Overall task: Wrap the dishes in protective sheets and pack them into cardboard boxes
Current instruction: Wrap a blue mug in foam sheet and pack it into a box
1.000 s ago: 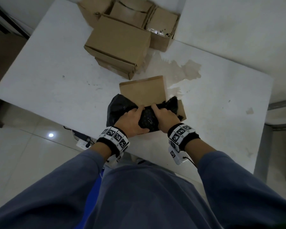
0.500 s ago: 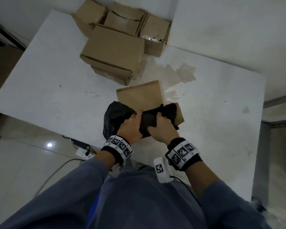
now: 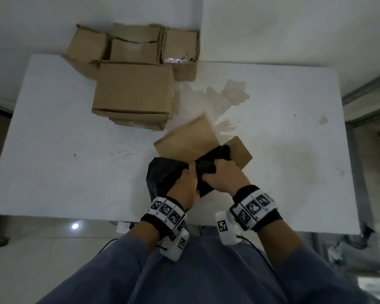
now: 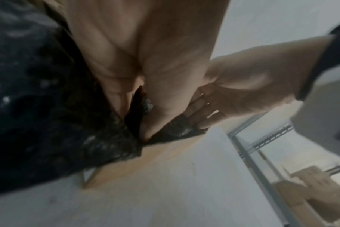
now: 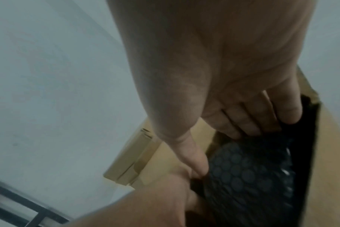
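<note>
On the white bench (image 3: 53,150), a cluster of closed brown cardboard boxes (image 3: 133,88) sat at the far left. Nearer, the left hand (image 3: 185,186) gripped the black bubble-wrap bundle (image 3: 162,174), fingers curled into it. The right hand (image 3: 223,175), fingers clamped too, held that bundle inside the open brown cardboard box (image 3: 239,151) near the bench's front edge.

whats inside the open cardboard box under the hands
A black bubble-wrap bundle fills the small open brown cardboard box; the left hand and right hand grip it. Part of the wrap spills over the box's left side. Whatever is wrapped, and the box floor, are covered.
</note>
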Demonstrator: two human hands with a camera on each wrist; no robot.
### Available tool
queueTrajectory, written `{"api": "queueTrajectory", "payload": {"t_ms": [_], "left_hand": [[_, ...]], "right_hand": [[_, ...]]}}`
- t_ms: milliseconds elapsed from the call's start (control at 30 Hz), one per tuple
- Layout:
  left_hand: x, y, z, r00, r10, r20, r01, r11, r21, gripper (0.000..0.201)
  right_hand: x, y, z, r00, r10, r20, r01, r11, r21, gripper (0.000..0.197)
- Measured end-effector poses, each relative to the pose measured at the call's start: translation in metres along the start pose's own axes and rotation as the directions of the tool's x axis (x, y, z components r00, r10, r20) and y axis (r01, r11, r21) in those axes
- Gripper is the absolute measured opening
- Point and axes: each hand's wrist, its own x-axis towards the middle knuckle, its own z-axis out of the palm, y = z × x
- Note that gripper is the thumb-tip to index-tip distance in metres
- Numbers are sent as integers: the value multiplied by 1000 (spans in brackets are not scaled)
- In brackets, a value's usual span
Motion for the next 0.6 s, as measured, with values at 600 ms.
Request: {"api": "queueTrajectory", "payload": {"t_ms": [600], "left_hand": [[15,-9,-22,971,77,225,-44,988,-146,90]], "right_hand": [[30,-22,23,965,212,-152,-185,967,176,68]]}}
